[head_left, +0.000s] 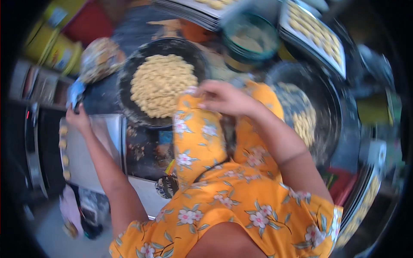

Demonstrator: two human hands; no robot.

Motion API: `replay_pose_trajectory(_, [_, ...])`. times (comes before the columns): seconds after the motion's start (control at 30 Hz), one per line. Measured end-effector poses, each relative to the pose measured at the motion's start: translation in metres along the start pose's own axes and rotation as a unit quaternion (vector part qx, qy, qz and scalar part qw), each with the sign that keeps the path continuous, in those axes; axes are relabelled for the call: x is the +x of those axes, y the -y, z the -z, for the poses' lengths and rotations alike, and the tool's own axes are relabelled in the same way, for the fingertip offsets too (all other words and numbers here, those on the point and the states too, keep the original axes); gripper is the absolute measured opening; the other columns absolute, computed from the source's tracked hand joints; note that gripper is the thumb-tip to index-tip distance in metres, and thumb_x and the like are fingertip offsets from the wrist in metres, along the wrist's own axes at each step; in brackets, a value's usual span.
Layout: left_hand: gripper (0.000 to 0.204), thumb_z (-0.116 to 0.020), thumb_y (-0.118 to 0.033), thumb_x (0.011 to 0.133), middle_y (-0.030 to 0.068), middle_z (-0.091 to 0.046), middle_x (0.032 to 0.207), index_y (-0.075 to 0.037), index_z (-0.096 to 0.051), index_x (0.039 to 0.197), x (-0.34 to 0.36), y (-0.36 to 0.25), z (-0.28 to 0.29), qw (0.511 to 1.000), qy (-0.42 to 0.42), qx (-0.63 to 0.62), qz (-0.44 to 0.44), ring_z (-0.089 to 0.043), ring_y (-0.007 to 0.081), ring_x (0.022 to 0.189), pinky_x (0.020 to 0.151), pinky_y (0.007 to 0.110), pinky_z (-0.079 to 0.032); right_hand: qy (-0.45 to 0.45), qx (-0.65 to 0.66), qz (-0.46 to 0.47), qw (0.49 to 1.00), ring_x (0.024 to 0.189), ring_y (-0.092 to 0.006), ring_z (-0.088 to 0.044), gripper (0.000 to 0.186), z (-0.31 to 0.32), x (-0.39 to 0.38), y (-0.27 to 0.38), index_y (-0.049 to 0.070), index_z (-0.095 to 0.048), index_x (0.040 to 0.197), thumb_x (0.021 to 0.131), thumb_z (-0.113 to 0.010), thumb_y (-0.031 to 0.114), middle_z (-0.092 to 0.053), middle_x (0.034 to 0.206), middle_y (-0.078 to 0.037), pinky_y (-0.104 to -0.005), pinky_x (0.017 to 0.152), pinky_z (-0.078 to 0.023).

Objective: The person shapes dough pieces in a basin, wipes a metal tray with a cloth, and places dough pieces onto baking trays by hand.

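My left hand (78,119) reaches over the far-left end of a metal baking tray (101,146), close to a small blue item (76,92). Blur hides whether its fingers hold that item. A row of small pale dough pieces (65,161) lies along the tray's left edge. My right hand (221,98) is above my left knee, fingers curled with the thumb near the fingertips; anything in them is too small to make out. Just beyond that knee, a black basin (122,96) holds a heap of small pale dough pieces (162,85).
Another black basin (331,112), with flour and some dough pieces, stands at the right. Green tubs (254,53) and stacked trays of dough pieces (316,34) are farther back. A clear bag (102,58) and yellow buckets (58,53) sit at the far left.
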State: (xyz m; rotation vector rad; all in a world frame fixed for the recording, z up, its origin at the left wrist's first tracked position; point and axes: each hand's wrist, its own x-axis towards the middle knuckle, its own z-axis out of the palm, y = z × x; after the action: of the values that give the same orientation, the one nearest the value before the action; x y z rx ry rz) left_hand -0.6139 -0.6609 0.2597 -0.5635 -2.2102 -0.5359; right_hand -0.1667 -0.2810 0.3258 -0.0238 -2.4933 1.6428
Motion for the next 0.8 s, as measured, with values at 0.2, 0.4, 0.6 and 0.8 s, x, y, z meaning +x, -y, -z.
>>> replay_pose_trajectory(0.2, [0.03,-0.065,-0.007,0.086,0.0062,-0.061,0.102,-0.003,-0.061,0.115,-0.013,-0.302,0.039,0.881,0.179,-0.438,-0.014,-0.056,0.0107,0.09,0.081,0.023,-0.044,-0.053,-0.004,-0.004,0.999,0.087,-0.0184,-0.06,0.032,0.036,-0.018,0.023,0.005,-0.061,0.112,0.085,-0.066,0.02,-0.059,0.1,-0.01,-0.0303,0.077,-0.051])
replay_pose_trajectory(0.4, [0.025,-0.061,-0.006,0.085,0.0101,-0.061,0.117,-0.006,-0.063,0.109,-0.05,-0.528,0.108,0.736,0.285,-0.474,-0.391,-0.057,0.0267,0.106,0.092,0.035,-0.043,-0.325,0.161,-0.05,0.93,0.094,-0.0138,-0.059,0.031,0.104,-0.128,-0.055,0.002,-0.06,0.113,0.086,-0.064,0.016,-0.062,0.102,-0.005,-0.0264,0.08,-0.048])
replay_pose_trajectory(0.6, [0.027,-0.059,-0.011,0.086,0.0098,-0.061,0.116,-0.006,-0.062,0.112,-0.096,-0.66,0.129,0.63,0.358,-0.46,-0.513,-0.054,0.0286,0.111,0.096,0.037,-0.04,-0.409,-0.091,-0.431,0.799,0.087,-0.0325,-0.063,0.043,0.102,-0.391,-0.276,-0.002,-0.065,0.095,0.079,-0.064,0.038,-0.066,0.093,-0.02,-0.0389,0.078,-0.047])
replay_pose_trajectory(0.8, [0.029,-0.06,-0.016,0.086,0.0145,-0.063,0.109,-0.003,-0.06,0.112,-0.167,-0.745,0.107,0.539,0.485,-0.421,-0.545,-0.057,0.0348,0.102,0.09,0.038,-0.045,-0.31,-0.002,-0.761,0.57,0.107,-0.03,-0.06,0.071,-0.029,-0.529,-0.334,0.001,-0.062,0.111,0.072,-0.064,0.061,-0.063,0.111,-0.021,-0.0439,0.092,-0.043])
